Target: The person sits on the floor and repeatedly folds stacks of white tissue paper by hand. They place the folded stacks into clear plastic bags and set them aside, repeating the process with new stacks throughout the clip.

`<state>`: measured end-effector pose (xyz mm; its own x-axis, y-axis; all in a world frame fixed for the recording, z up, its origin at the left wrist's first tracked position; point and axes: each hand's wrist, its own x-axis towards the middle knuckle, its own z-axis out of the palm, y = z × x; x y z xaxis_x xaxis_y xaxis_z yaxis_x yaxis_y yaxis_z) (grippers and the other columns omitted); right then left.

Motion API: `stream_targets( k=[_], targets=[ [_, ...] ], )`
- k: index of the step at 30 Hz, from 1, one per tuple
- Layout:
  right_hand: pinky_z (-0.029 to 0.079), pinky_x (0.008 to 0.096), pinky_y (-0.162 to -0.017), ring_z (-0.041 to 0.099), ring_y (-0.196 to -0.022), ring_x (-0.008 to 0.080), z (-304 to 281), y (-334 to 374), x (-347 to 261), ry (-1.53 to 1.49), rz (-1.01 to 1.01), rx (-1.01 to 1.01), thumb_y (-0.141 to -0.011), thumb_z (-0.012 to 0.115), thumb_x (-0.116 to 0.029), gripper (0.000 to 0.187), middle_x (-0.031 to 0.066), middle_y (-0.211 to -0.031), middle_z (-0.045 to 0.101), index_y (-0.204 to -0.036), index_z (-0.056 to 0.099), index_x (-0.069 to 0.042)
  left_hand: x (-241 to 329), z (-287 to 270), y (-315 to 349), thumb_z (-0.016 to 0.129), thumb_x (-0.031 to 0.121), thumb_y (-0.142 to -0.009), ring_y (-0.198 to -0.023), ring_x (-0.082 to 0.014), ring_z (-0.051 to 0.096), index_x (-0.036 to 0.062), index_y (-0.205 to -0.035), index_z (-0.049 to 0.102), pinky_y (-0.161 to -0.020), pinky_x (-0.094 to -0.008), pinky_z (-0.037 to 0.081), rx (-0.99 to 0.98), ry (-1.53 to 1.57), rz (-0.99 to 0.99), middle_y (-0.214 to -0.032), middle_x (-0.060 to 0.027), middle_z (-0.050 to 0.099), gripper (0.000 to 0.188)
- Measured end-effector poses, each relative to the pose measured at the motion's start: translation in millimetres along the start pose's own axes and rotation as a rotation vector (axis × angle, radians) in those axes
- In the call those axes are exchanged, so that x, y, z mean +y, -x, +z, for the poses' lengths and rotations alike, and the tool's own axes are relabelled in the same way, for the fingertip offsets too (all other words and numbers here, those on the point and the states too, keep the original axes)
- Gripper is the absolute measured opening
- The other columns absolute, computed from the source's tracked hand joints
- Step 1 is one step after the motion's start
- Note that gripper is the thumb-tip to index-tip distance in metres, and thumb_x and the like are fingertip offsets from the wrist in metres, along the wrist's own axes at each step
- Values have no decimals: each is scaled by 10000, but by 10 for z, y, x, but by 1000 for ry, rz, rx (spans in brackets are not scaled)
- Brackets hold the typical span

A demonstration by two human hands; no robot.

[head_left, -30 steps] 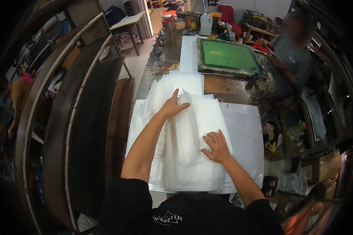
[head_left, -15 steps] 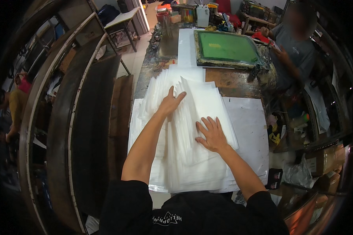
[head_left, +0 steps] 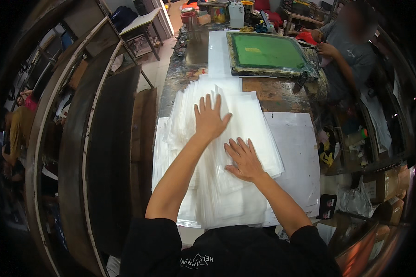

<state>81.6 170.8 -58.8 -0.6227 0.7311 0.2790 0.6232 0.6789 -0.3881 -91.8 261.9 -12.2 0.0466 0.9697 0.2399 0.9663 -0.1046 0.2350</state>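
A thick, loose pile of translucent white plastic sheets (head_left: 226, 198), possibly bags, lies fanned out over the near part of the table. My left hand (head_left: 210, 121) rests spread on the upper middle of the pile, across the ridge where the sheets overlap. Lower and to the right, my right hand (head_left: 246, 162) lies with its fingers apart on the right-hand stack of sheets. Neither hand grips anything. At the left, the sheet edges are staggered in many layers.
A green screen-printing frame (head_left: 268, 51) lies at the table's far end, with tubs and a white jug (head_left: 236, 15) behind it. Dark shelving boards (head_left: 111, 147) stand at left. A co-worker (head_left: 351, 51) is at far right, above cardboard boxes (head_left: 384, 187).
My left hand has moved right and flattened, its fingers now spread over the sheets. My right hand has shifted slightly left. The co-worker's hands have moved.
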Motion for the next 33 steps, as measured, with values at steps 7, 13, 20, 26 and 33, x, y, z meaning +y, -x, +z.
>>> stream_targets(
  k=[7, 13, 20, 26, 33],
  targets=[
    [67, 589, -1049, 207, -1308, 406, -232, 124, 40, 160, 242, 44, -809, 511, -533, 698, 200, -1391, 312, -1335, 388, -92, 114, 139, 361, 519, 449, -816, -1323, -434, 139, 63, -1308, 403, -1044, -591, 99, -260, -175, 27, -1432, -216, 223, 636],
    [80, 590, -1045, 151, -1306, 455, 33, 298, 139, 199, 497, 28, -852, 438, -540, 698, 238, -1417, 234, -1353, 352, -62, 125, 151, 246, 494, 457, -836, -1332, -401, 152, 77, -1339, 367, -1053, -570, 117, -330, -207, -12, -1447, -196, 203, 643],
    [134, 587, -1030, 187, -1289, 461, 40, 223, -50, 94, 509, 106, -829, 448, -575, 726, 254, -1402, 250, -1356, 353, -85, 38, 52, 157, 467, 497, -843, -1349, -383, 124, 79, -1368, 327, -1055, -574, 114, -381, -223, 23, -1464, -198, 149, 686],
    [240, 521, -984, 339, -1188, 378, -55, 332, 282, 367, 421, 145, -828, 469, -553, 684, 189, -1377, 337, -1332, 393, -96, 375, -72, 472, 469, 536, -826, -1342, -410, 116, 45, -1326, 394, -1049, -587, 88, -305, -302, 252, -1431, -232, 214, 705],
    [255, 495, -972, 393, -1151, 322, -144, 189, 472, 239, 443, 99, -833, 471, -536, 628, 108, -1360, 402, -1289, 459, -105, 354, -69, 834, 527, 527, -793, -1333, -425, 125, 50, -1288, 442, -1040, -606, 88, -234, -262, 338, -1406, -242, 259, 693]
  ],
)
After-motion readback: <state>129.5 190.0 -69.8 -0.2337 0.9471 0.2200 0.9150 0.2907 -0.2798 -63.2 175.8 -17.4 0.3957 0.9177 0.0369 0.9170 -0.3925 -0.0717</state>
